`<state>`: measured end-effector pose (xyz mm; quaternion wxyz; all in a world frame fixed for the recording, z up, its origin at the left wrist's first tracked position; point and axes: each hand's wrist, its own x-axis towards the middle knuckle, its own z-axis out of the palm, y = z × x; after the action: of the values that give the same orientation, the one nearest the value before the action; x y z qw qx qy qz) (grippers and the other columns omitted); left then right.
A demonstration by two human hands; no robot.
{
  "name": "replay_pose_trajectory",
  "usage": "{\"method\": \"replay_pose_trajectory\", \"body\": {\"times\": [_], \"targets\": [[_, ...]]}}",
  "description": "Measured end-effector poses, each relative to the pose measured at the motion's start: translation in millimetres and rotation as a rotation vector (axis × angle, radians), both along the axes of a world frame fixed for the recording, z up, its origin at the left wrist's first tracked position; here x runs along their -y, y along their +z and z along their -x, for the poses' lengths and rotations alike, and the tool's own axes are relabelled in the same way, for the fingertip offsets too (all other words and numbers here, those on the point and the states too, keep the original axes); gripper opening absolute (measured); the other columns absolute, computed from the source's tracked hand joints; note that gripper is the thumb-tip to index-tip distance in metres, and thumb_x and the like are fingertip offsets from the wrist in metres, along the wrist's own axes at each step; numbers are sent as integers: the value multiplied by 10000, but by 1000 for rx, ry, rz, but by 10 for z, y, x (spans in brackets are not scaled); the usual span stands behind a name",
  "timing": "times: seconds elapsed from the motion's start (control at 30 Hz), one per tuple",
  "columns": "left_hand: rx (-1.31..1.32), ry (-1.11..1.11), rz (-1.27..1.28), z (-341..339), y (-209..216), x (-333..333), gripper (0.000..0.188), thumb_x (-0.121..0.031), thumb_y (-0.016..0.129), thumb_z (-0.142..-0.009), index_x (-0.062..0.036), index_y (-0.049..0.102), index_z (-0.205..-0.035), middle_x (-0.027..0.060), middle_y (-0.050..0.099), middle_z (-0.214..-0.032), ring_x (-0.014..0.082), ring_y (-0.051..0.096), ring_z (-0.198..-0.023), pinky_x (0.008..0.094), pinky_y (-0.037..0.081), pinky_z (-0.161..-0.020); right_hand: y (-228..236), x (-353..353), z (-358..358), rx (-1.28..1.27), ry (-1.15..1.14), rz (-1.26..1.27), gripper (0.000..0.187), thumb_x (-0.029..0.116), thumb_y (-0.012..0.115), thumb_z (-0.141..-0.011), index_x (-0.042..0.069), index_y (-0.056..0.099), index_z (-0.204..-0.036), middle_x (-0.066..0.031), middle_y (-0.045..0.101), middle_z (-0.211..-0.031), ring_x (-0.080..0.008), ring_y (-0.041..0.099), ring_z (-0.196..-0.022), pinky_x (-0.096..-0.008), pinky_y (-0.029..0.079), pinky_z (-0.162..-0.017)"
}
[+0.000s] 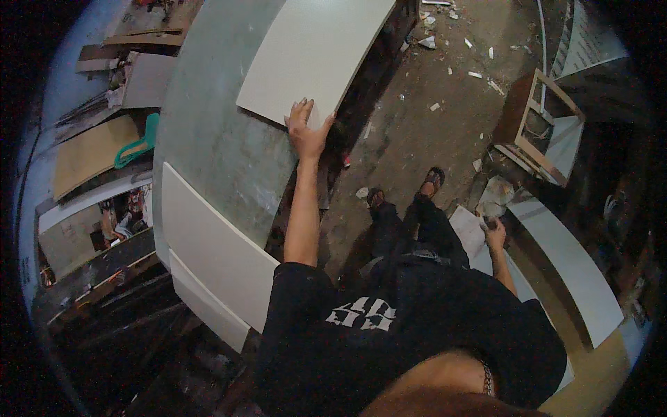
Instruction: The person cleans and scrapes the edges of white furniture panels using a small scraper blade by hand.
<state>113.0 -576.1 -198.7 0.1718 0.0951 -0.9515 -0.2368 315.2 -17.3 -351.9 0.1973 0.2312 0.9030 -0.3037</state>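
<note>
A white rectangular board [316, 52] lies on the grey-green worktable at the far side. My left hand [306, 132] rests on its near end, fingers spread on the surface and thumb by the right corner. My right hand [495, 235] is low at my right side, its fingers curled at the upper edge of a white panel [470, 233]. That panel runs down beside my leg, and my arm and body hide part of it.
Two more pale boards [215, 243] overlap the near left end of the worktable [215, 132]. A white panel [570, 267] leans at my right, and a wooden frame [549, 128] stands beyond it. White scraps [474, 74] litter the floor. A green chair part [137, 144] shows at left.
</note>
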Motion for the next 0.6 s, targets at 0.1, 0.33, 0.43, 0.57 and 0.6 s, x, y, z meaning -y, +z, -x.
{"method": "replay_pose_trajectory", "body": {"times": [0.1, 0.33, 0.43, 0.57, 0.6], "targets": [[-66, 52, 11, 273, -42, -269, 648, -396, 793, -667, -66, 600, -1190, 152, 532, -1305, 332, 413, -1281, 513, 219, -1101, -228, -786, -647, 71, -75, 47, 442, 274, 820, -649, 3, 637, -946, -158, 657, -916, -270, 626, -889, -371, 479, -795], [-17, 20, 40, -54, -119, 36, 683, -350, 798, -671, -76, 558, -1249, 159, 518, -1318, 340, 386, -1303, 530, 205, -1107, -53, -737, -876, 270, -68, 27, 318, 198, 774, -684, 5, 612, -877, -119, 626, -649, -222, 603, -539, -368, 472, -497], [14, -12, -84, -165, -117, -6, 706, -331, 803, -671, -84, 537, -1277, 145, 513, -1327, 342, 379, -1312, 535, 192, -1113, -84, -811, -714, 168, -61, 41, 383, 261, 804, -682, 12, 620, -907, -133, 649, -727, -225, 638, -616, -366, 498, -531], [-51, 96, -187, -57, -92, -26, 715, -337, 811, -665, -88, 534, -1276, 123, 524, -1317, 334, 399, -1297, 550, 196, -1107, -387, -832, -178, 65, -12, 67, 427, 318, 800, -691, 26, 642, -959, -142, 666, -889, -224, 639, -777, -358, 493, -675], [-53, 104, -163, 112, -80, -181, 711, -346, 811, -664, -87, 538, -1268, 123, 528, -1311, 330, 403, -1293, 556, 199, -1103, -527, -1038, -69, 47, 26, 45, 429, 322, 791, -701, 30, 649, -981, -148, 670, -947, -224, 634, -828, -354, 482, -717]]}}
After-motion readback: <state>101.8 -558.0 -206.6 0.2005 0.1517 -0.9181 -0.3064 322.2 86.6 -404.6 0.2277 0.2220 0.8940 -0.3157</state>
